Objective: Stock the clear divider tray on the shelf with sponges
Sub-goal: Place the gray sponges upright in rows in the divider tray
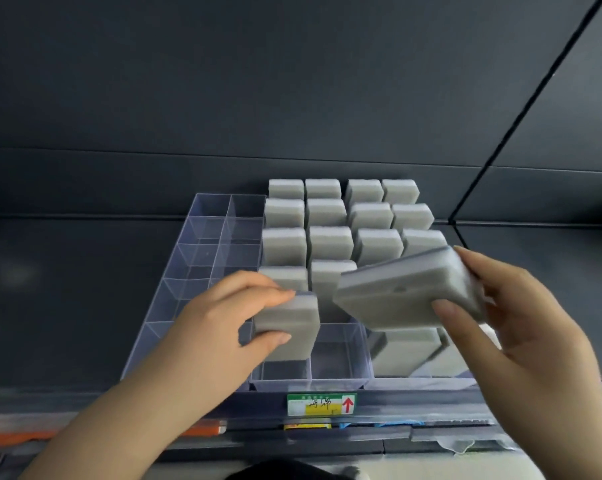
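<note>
The clear divider tray (pixel 175 292) lies on the dark shelf, its cells running front to back. Several grey sponges (pixel 329 242) stand upright in the middle and right columns; the two left columns hold nothing. My left hand (pixel 220 323) grips a grey sponge (pixel 289 327) standing upright in a front cell of the middle-left column. My right hand (pixel 521 323) holds a second grey sponge (pixel 403 292) flat and tilted in the air above the front right cells. Another sponge (pixel 407 351) sits in a front right cell beneath it.
A green and yellow price label (pixel 322 404) with a red arrow sits on the shelf's front rail. Below it a lower shelf shows orange and blue packaging (pixel 206 427). The dark back wall (pixel 292 81) rises behind the tray.
</note>
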Demonstrator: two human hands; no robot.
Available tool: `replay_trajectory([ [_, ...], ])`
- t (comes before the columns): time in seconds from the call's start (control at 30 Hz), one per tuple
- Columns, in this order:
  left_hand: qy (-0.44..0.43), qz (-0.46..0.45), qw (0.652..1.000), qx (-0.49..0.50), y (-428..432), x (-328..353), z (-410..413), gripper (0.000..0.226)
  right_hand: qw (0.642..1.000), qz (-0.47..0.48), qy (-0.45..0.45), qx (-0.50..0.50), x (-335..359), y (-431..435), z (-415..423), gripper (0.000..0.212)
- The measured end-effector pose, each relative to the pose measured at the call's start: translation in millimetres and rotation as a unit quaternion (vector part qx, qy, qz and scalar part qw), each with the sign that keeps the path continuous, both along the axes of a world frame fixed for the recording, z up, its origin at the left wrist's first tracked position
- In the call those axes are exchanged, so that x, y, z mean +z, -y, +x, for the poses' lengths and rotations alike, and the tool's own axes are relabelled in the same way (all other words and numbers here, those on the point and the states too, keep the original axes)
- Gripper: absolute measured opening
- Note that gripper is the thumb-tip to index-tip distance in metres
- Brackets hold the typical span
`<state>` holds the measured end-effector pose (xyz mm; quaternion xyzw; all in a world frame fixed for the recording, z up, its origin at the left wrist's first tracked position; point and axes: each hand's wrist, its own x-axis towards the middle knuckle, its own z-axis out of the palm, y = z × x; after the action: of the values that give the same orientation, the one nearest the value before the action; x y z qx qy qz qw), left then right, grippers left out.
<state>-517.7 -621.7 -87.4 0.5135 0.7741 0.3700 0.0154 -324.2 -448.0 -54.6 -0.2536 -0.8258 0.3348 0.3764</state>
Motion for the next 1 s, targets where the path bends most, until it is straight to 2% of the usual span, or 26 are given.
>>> replay_trajectory([
  [0.2, 0.012, -0.064, 0.998, 0.016, -4.8, -9.3, 2.6, 0.040, 0.999, 0.009, 0.019, 0.027, 0.6, -6.8, -1.3, 0.047],
  [0.33, 0.030, -0.129, 0.991, 0.024, -5.0, -15.3, 4.3, 0.036, 0.998, 0.028, 0.027, 0.046, 2.7, -6.4, -3.6, 0.042],
  [0.57, 0.030, -0.121, 0.992, 0.005, 0.6, -17.0, 3.5, 0.038, 0.991, 0.075, 0.063, 0.091, -0.9, -1.1, -11.3, 0.040],
  [0.83, -0.026, -0.094, 0.995, -0.003, 6.6, -14.9, 2.1, 0.034, 0.977, 0.116, 0.122, 0.133, -6.4, 5.3, -21.9, 0.039],
  [1.0, -0.012, -0.099, 0.995, -0.009, 7.7, -13.4, 0.0, 0.033, 0.964, 0.148, 0.170, 0.142, -14.9, 9.2, -33.3, 0.038],
])
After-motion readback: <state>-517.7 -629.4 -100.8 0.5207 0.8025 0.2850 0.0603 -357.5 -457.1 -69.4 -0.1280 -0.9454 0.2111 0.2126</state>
